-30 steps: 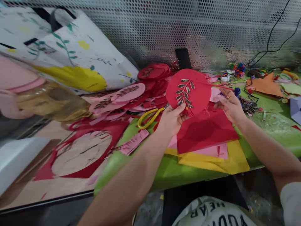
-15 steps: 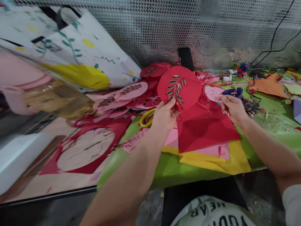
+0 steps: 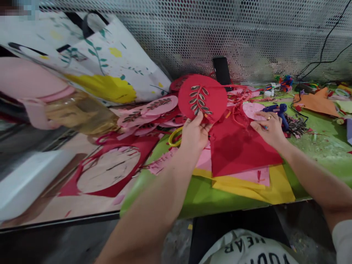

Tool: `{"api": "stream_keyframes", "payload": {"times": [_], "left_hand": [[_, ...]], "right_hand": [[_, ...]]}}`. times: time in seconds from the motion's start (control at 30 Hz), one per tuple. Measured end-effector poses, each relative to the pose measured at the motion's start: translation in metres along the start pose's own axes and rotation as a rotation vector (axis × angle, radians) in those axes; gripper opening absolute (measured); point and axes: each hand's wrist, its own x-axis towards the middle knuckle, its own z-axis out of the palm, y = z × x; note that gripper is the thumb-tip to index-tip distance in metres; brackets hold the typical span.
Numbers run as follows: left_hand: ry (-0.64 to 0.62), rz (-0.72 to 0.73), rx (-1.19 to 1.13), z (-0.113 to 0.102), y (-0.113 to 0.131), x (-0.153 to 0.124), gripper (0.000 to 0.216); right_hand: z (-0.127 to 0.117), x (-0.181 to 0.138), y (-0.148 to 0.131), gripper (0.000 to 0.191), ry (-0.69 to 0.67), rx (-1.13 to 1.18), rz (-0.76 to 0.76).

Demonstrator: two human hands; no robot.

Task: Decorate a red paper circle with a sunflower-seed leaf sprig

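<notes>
In the head view, my left hand (image 3: 195,134) pinches the lower edge of a red paper disc (image 3: 184,101), tilted up off the pile. Dark, seed-like pieces form a leafy sprig on the disc. My right hand (image 3: 271,128) is beside a blue glue gun (image 3: 275,108), its thumb and index finger apart with nothing visible held. A pale pink paper piece (image 3: 250,110) lies by the gun's nozzle, close to those fingertips. Below both hands lies a red paper sheet (image 3: 244,152), over pink and yellow sheets (image 3: 279,185).
Pink discs (image 3: 161,104) with similar sprigs are piled at left, by yellow-handled scissors (image 3: 175,137). A jar (image 3: 82,113) and a patterned bag (image 3: 123,58) stand farther left. A phone (image 3: 222,72) leans against the mesh. Dark pieces (image 3: 297,126) are heaped beside the glue gun.
The red disc has shifted slightly left in my left hand. My right fingers have spread and moved down, off the nozzle end of the glue gun. The view has turned slightly.
</notes>
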Motion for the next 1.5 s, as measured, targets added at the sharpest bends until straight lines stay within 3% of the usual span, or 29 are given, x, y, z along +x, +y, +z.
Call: {"api": "stream_keyframes", "payload": {"times": [0.13,0.27,0.4,0.53,0.63,0.83,1.0,1.17,1.37,1.5], "left_hand": [[-0.082,-0.045,0.01,0.011,-0.009,-0.019,0.017],[-0.2,-0.103,0.035,0.018,-0.016,-0.033,0.018],[-0.338,-0.15,0.079,0.022,-0.024,-0.042,0.024],[-0.454,-0.147,0.092,0.025,-0.029,-0.047,0.029],[-0.47,-0.125,0.146,0.025,-0.031,-0.045,0.029],[-0.15,0.289,0.33,0.015,-0.032,-0.04,0.02],[-0.325,0.594,0.752,0.017,-0.026,-0.054,0.004],[-0.354,0.646,0.904,0.022,-0.027,-0.059,0.001],[-0.328,0.676,1.111,0.022,-0.029,-0.054,0.013],[-0.326,0.656,1.139,0.022,-0.032,-0.051,0.006]], "right_hand": [[0.009,-0.003,-0.006,0.022,-0.135,0.382,0.072],[0.019,-0.005,-0.012,0.038,-0.302,0.876,0.247],[0.023,-0.008,-0.019,0.039,-0.436,1.102,0.332],[0.026,-0.009,-0.018,0.033,-0.428,1.15,0.385],[0.029,-0.01,-0.017,0.029,-0.359,1.159,0.39],[0.028,-0.009,-0.021,0.027,-0.145,1.165,0.418],[0.026,-0.009,-0.027,0.03,-0.086,1.167,0.434],[0.027,-0.012,-0.032,0.029,-0.083,1.216,0.445],[0.03,-0.015,-0.034,0.025,-0.07,1.293,0.458],[0.031,-0.015,-0.035,0.025,-0.084,1.329,0.474]]}}
